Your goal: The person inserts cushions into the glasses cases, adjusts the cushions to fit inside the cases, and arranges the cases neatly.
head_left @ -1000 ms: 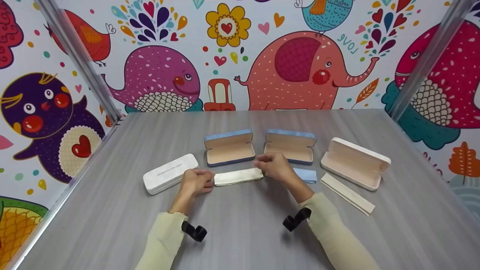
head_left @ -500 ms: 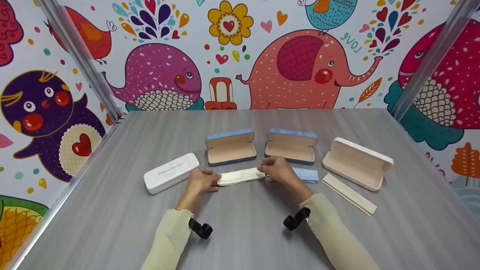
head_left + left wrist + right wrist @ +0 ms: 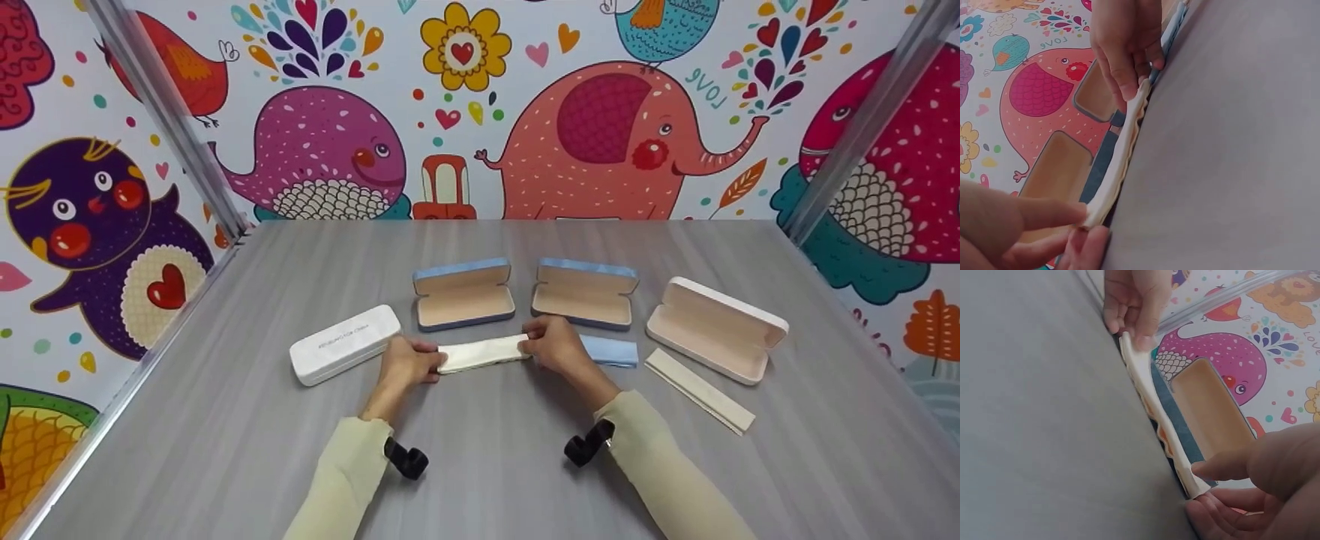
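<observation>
A folded cream cloth (image 3: pixel 484 354) with a wavy cut edge lies lengthwise between my hands in the head view. My left hand (image 3: pixel 407 365) pinches its left end between thumb and fingers. At the other end, my right hand (image 3: pixel 559 346) pinches the cloth the same way. Both wrist views show the cloth (image 3: pixel 1118 160) stretched as a narrow strip close over the table. Just behind it stands an open blue glasses case (image 3: pixel 465 304). A folded blue cloth (image 3: pixel 611 351) lies right of my right hand, partly hidden by it.
Another open blue glasses case (image 3: pixel 583 304) stands behind my right hand. Farther right are an open white glasses case (image 3: pixel 712 334) and a second folded cream cloth (image 3: pixel 700 390). A closed white glasses case (image 3: pixel 345 345) sits left of my left hand. A patterned wall (image 3: pixel 450 112) rises behind the table.
My left hand has moved right, onto the cloth's left end, and now pinches it. My right hand has closed its fingers on the right end.
</observation>
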The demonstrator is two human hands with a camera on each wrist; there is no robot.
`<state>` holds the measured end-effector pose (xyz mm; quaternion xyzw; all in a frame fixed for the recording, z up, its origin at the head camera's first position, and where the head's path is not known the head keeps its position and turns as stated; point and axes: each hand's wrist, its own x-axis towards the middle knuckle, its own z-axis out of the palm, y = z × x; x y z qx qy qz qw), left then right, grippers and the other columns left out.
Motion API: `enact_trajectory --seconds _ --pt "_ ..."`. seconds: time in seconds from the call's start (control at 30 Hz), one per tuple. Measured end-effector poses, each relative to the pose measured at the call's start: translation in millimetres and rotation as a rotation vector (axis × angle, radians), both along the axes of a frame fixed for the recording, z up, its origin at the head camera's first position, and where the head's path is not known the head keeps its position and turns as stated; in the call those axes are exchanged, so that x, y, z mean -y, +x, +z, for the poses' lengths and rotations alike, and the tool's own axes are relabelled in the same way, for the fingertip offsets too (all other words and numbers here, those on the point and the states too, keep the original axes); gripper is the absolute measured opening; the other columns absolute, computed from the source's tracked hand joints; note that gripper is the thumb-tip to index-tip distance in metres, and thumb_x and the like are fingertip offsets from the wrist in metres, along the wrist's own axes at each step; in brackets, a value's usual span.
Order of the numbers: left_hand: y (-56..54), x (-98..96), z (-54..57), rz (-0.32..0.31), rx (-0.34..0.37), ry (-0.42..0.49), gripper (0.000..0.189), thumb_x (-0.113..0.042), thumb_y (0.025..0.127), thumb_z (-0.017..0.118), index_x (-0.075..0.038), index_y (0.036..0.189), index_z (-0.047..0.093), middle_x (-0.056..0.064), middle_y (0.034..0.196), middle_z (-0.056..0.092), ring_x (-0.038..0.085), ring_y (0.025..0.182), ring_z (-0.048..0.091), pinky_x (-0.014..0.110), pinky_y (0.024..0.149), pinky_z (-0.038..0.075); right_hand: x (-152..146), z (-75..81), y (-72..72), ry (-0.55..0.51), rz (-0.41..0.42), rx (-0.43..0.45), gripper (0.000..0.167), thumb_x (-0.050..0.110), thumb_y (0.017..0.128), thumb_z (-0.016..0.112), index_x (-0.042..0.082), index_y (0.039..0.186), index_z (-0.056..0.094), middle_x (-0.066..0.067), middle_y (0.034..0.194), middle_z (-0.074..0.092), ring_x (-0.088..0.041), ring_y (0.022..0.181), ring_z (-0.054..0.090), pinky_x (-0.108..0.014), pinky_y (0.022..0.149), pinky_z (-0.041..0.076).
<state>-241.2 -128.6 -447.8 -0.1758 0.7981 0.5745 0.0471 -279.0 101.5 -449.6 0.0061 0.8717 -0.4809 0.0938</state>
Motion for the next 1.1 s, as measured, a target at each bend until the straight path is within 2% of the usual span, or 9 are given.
enact_trajectory --seconds 0.17,0.37,0.63,0.83,0.97,1.1 --pt "0.5 -1.2 -2.8 -0.006 -0.005 -0.026 0.016 0.001 0.085 0.070 0.009 0.099 0.069 0.004 0.071 0.063 0.009 0.056 0.059 0.020 0.051 0.057 0.7 -4.5 0.3 0.041 0.012 -0.067 0.021 0.003 0.087 0.071 0.000 0.108 0.074 -0.009 0.090 0.066 -0.012 0.066 0.055 -0.021 0.052 0.045" --pt "0.2 -1.4 -3.7 0.003 -0.001 -0.053 0.013 -0.001 0.088 0.068 0.007 0.098 0.069 0.005 0.074 0.061 0.009 0.057 0.059 0.020 0.051 0.057 0.3 -7.4 -0.1 0.067 0.023 -0.107 0.013 0.003 0.086 0.070 0.002 0.097 0.077 -0.010 0.086 0.070 -0.012 0.061 0.054 -0.020 0.049 0.044" --pt "-1.3 0.4 -3.1 -0.029 -0.033 -0.104 0.012 -0.002 0.087 0.067 0.006 0.096 0.070 0.004 0.073 0.061 0.008 0.053 0.057 0.019 0.048 0.055 -1.2 -3.8 -2.4 -0.010 0.007 -0.072 0.010 0.000 0.085 0.072 0.001 0.094 0.077 -0.006 0.075 0.067 -0.010 0.053 0.052 -0.020 0.047 0.045" --pt "-1.3 0.2 -2.9 -0.039 -0.019 -0.100 0.014 -0.004 0.089 0.066 0.005 0.100 0.069 0.003 0.076 0.062 0.008 0.052 0.057 0.020 0.049 0.056 -0.3 -0.5 -1.4 -0.023 -0.002 -0.041 0.006 0.004 0.087 0.073 0.001 0.092 0.073 -0.005 0.078 0.066 -0.011 0.057 0.055 -0.020 0.049 0.046" --pt "-1.7 1.7 -0.6 -0.046 -0.016 -0.099 0.016 -0.005 0.089 0.066 0.005 0.102 0.069 0.005 0.079 0.063 0.009 0.055 0.058 0.022 0.051 0.058 2.5 0.3 -2.5 -0.021 0.013 -0.058 0.007 0.004 0.088 0.072 0.000 0.093 0.071 -0.007 0.083 0.067 -0.010 0.058 0.053 -0.019 0.048 0.044" --pt "-1.8 5.7 1.8 -0.053 -0.002 -0.054 0.017 -0.004 0.090 0.066 0.006 0.103 0.068 0.007 0.081 0.064 0.011 0.056 0.060 0.023 0.053 0.059 3.7 0.8 -2.9 -0.022 0.022 -0.079 0.008 0.004 0.089 0.072 0.001 0.096 0.073 -0.008 0.084 0.068 -0.010 0.058 0.052 -0.020 0.049 0.043"
